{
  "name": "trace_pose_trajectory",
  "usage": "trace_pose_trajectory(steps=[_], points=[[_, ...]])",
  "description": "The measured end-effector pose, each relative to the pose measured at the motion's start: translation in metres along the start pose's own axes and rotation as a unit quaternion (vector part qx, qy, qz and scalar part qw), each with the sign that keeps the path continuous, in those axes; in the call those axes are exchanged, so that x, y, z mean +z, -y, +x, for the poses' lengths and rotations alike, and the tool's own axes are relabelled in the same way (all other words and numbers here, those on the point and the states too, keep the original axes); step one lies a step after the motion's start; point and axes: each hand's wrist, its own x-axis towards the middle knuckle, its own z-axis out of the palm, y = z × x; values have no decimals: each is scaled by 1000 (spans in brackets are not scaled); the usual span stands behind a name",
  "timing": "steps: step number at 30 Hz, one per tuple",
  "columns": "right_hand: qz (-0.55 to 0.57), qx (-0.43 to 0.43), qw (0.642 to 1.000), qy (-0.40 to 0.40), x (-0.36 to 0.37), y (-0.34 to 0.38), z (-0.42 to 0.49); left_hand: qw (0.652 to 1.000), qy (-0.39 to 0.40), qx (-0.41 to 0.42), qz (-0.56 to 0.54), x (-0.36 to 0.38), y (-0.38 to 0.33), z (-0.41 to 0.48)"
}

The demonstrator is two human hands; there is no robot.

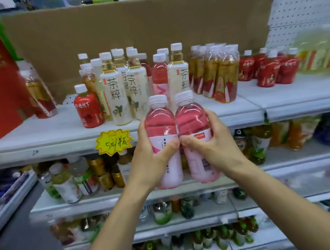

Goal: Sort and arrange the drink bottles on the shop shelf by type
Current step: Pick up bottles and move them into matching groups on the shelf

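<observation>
- Two bottles of pink drink are held upright, side by side, in front of the top shelf (51, 132). The left pink bottle (160, 121) is in the left hand (151, 158) and the right pink bottle (191, 118) is in the right hand (212, 146), their shoulders touching.
- Each hand is wrapped around the labelled lower half of its bottle, thumb across the front and fingers behind. The two thumb tips lie close together between the bottles, and both white caps are on.
- Just beyond the hands, a third pink bottle (159, 73) stands on the shelf among tall white-labelled tea bottles (117, 93), which cluster above and to the left of the left hand.
- Further left of that hand, a squat red bottle (88, 109) stands at the front of the shelf. Well apart from it, near the shelf's left end, is a lone amber bottle (38, 96) with a red label.
- Above and to the right of the right hand stands a tight group of amber-and-red bottles (215, 74). Beyond them, on the next shelf section, is a cluster of round red bottles (269, 70).
- A yellow starburst price tag (113, 142), handwritten, hangs on the shelf's front edge just left of the left hand.
- A brown cardboard sheet (131, 28) stands behind the bottles.
- Below the hands, the lower shelves (126, 198) carry mixed bottles — too blurred to tell apart.
</observation>
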Motion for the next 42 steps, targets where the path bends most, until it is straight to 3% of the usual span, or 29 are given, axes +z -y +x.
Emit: trace_pose_trajectory(steps=[16, 27, 35, 42], points=[[-68, 35, 980, -185, -268, -39, -46, 991, 132, -11, -16, 268, -37, -5], [-105, 55, 975, -186, -464, -74, 2, 978, 191, -25, -87, 481, -66, 51], [-97, 46, 967, -231, -602, -98, 33, 967, 232, -12, -100, 614, -104, 84], [-72, 44, 977, -195, -728, -128, 67, 972, 198, -20, -124, 736, -131, 108]])
